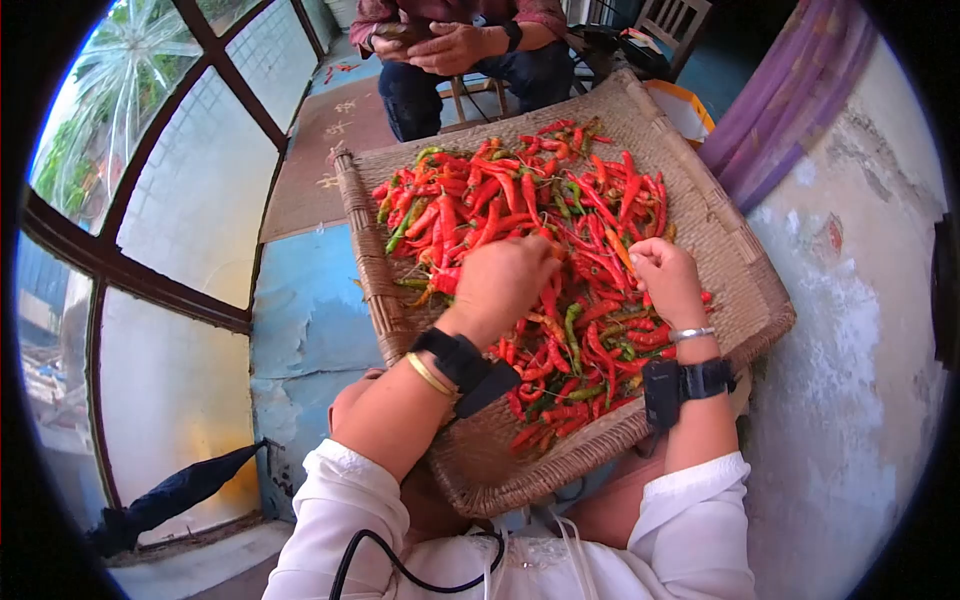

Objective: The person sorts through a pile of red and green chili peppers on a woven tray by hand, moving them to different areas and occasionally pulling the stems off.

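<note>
A wide heap of chili peppers (490, 200), mostly red with some green and orange ones, lies on a woven tray (715, 235) in front of me. My left hand (503, 283) is over the middle of the heap, its fingers closed around a red chili pepper (545, 238) at their tips. To the right, my right hand (667, 278) hovers at the heap's edge with thumb and fingers pinched together. Whatever that pinch holds is too small to make out. An orange-red pepper (618, 250) lies just left of those fingers.
Across the tray sits another person (450, 50), holding a phone (398, 32). Framed windows (190, 190) run along the left, with a folded dark umbrella (175, 500) below. A peeling wall (840, 400) and purple curtain (790, 90) stand at right. An orange-rimmed box (685, 105) is behind the tray.
</note>
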`<state>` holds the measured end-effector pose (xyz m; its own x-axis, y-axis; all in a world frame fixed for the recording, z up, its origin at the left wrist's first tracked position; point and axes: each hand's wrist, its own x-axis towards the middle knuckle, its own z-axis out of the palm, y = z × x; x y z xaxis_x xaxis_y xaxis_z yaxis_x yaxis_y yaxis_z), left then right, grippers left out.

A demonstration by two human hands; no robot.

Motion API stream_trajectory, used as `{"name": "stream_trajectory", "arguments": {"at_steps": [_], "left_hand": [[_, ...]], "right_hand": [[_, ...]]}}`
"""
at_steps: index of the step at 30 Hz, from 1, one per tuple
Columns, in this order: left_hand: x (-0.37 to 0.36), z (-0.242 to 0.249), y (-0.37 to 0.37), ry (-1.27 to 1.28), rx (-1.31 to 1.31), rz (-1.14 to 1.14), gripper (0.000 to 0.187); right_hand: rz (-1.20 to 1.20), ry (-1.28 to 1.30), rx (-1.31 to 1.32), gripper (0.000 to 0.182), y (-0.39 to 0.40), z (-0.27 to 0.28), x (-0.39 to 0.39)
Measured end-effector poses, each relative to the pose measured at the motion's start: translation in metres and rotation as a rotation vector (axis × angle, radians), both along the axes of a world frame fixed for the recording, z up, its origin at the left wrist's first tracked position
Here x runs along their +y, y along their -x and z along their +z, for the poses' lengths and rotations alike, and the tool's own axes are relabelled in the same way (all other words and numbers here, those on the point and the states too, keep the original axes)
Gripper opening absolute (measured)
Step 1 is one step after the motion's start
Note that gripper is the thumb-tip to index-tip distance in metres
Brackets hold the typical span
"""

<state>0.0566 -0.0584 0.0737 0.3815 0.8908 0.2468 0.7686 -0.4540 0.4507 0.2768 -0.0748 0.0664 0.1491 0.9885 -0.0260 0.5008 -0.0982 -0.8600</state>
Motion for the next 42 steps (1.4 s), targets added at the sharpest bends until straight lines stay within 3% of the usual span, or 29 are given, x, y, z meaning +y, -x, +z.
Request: {"name": "stream_trajectory", "arguments": {"at_steps": [1, 3, 6, 9, 11, 18, 22, 24, 26, 27, 28, 29, 30, 31, 32, 33, 35, 38, 41, 42], "left_hand": [[0.003, 0.002, 0.005, -0.047, -0.018, 0.055, 0.02], [0.007, 0.004, 0.012, -0.047, 0.01, 0.177, 0.025], [0.009, -0.002, 0.014, -0.215, -0.045, 0.206, 0.029], [0.005, -0.002, 0.01, -0.058, 0.028, 0.116, 0.032], [0.001, -0.005, 0.001, 0.102, 0.251, 0.062, 0.034], [0.001, -0.028, -0.003, 0.087, 0.392, -0.019, 0.052], [0.006, -0.027, -0.004, 0.138, 0.336, -0.034, 0.047], [0.008, -0.028, -0.004, 0.205, 0.108, -0.183, 0.039], [0.002, -0.025, -0.005, 0.198, 0.003, -0.212, 0.038], [0.0, -0.024, -0.007, 0.192, -0.1, -0.239, 0.037], [-0.001, -0.028, -0.009, 0.194, -0.102, -0.24, 0.037], [0.0, -0.035, -0.013, 0.053, -0.24, -0.294, 0.037], [-0.001, -0.033, -0.017, -0.088, -0.377, -0.348, 0.037], [-0.004, -0.03, -0.02, -0.086, -0.379, -0.356, 0.037], [-0.01, -0.025, -0.021, 0.296, -0.466, -0.333, 0.033], [-0.014, -0.02, -0.023, 0.679, -0.538, -0.3, 0.03], [-0.015, -0.017, -0.025, 0.738, -0.494, -0.303, 0.024], [-0.015, -0.008, -0.022, 0.95, -0.515, -0.263, 0.023], [-0.008, -0.009, -0.014, 0.857, -0.282, -0.272, 0.019], [-0.005, -0.011, -0.01, 0.661, -0.197, -0.259, 0.018]], "right_hand": [[-0.007, 0.003, 0.001, 0.013, -0.002, -0.007, 0.002], [0.084, -0.179, -0.487, 0.015, -0.005, -0.019, 0.005], [0.253, -0.113, -0.543, 0.02, 0.009, -0.028, 0.011], [0.292, -0.171, -0.693, 0.023, 0.022, -0.044, 0.013], [0.285, -0.252, -0.811, 0.024, 0.024, -0.053, 0.015], [0.316, -0.147, -0.924, 0.015, 0.02, -0.052, 0.023], [0.266, -0.136, -0.631, 0.018, 0.018, -0.026, 0.02], [0.274, -0.16, -0.512, 0.019, 0.014, -0.016, 0.017], [0.27, 0.014, -0.219, 0.017, 0.011, -0.005, 0.012], [0.269, 0.016, -0.221, 0.017, 0.01, 0.001, 0.007], [0.268, 0.093, -0.007, 0.015, 0.01, 0.006, 0.001], [0.263, 0.167, 0.206, 0.014, 0.008, 0.009, -0.003], [0.257, 0.168, 0.204, 0.014, 0.007, 0.008, -0.007], [0.252, 0.21, 0.383, 0.013, 0.006, 0.007, -0.009], [0.245, 0.25, 0.563, 0.011, 0.006, 0.005, -0.011], [0.238, 0.248, 0.565, 0.011, 0.008, 0.006, -0.013], [0.242, 0.28, 0.794, 0.012, 0.015, 0.01, -0.016], [0.154, 0.136, 0.78, 0.013, 0.015, 0.004, -0.015], [0.018, 0.002, 0.801, 0.014, 0.006, 0.007, -0.015], [-0.024, -0.008, 0.786, 0.014, 0.002, 0.009, -0.016]]}}
